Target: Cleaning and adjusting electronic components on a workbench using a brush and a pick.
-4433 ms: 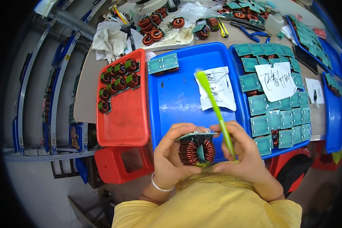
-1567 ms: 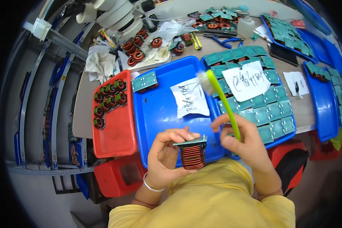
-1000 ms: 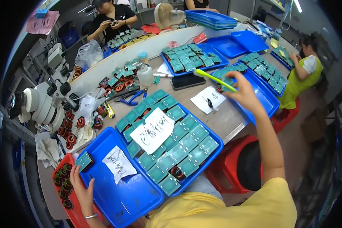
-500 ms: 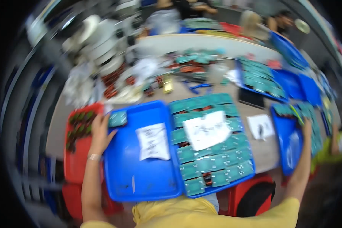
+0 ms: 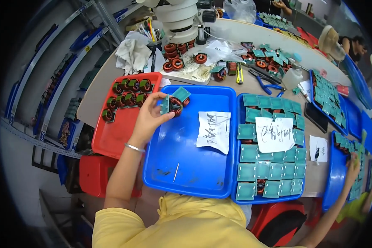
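My left hand [image 5: 151, 113] pinches a copper-wound ring coil [image 5: 176, 106] fixed to a small green circuit board [image 5: 165, 105], tilted on edge above the corner of an open blue tray [image 5: 186, 153]. Just behind it, another green board [image 5: 181, 94] with a coil under it sits at that tray's far left corner. A handwritten paper [image 5: 213, 132] and a thin stick [image 5: 176, 172] lie in the tray. Far to the right, my right hand [image 5: 353, 164] is by boards [image 5: 346, 144] in another blue tray, near a yellow-green strip [image 5: 362, 139]; its fingers are too small to read.
A red tray [image 5: 107, 140] holds several green-and-copper coils. Rows of green boards fill a blue tray [image 5: 246, 201], with a paper on top. Behind stand a microscope [image 5: 177, 18], loose coils, blue-handled pliers [image 5: 268, 87] and a bottle [image 5: 292, 77]. Shelving [image 5: 66, 37] rises at left.
My left hand has gone from resting at the blue tray's rim to holding up a coil with its board. The head view has turned, so the trays sit farther right; the picture is sharper.
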The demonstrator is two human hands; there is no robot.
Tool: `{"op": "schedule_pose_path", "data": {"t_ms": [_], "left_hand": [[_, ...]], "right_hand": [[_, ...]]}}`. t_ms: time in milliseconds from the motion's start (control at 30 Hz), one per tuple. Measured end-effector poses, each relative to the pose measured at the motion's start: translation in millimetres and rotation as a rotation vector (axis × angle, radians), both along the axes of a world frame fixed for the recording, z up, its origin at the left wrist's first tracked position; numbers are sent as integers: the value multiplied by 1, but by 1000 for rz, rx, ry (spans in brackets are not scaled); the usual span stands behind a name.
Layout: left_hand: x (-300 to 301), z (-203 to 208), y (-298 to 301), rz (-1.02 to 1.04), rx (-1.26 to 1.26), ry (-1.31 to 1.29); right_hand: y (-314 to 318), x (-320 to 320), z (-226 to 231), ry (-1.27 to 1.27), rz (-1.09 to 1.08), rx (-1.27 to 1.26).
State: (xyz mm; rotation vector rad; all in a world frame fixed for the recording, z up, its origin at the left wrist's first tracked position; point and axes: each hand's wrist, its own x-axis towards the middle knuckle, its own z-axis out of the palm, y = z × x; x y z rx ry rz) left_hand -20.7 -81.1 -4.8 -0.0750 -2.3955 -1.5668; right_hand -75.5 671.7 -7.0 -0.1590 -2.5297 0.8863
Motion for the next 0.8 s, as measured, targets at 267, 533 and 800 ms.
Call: {"op": "schedule_pose_path", "data": {"t_ms": [267,533,800], "left_hand": [[76,5,82,-352,1142,-157],[121,7,78,-275,1228,-182],[137,3,57,-208,1171,-198]], "right_hand": [[-379,104,58,-131,674,-199],[-456,121,52,-65,836,-146],[-474,129,43,-138,800,-230]]}}
